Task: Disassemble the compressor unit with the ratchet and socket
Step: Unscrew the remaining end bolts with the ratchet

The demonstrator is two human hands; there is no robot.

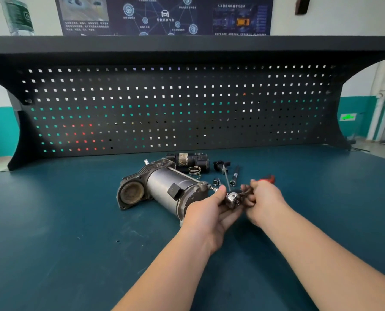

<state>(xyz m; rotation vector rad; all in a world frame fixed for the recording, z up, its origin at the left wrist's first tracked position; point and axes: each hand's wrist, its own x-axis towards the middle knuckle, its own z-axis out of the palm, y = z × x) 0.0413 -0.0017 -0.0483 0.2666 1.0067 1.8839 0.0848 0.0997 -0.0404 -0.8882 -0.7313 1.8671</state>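
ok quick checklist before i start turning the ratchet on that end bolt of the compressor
1. Ratchet in hand: ok. The left hand holds its chrome head and the right hand grips the red handle.
2. Socket seated on the bolt at the compressor end cap: cannot tell. The bit points at the fitting, but the left fingers hide the contact.
3. Compressor steadied: not ok. It lies on its side on the bench mat and neither hand holds it, so it may roll.
4. Swing room for the handle: not ok. Loose sockets and an extension bar lie just behind the hands.
5. Ratchet direction set to loosen: cannot tell.
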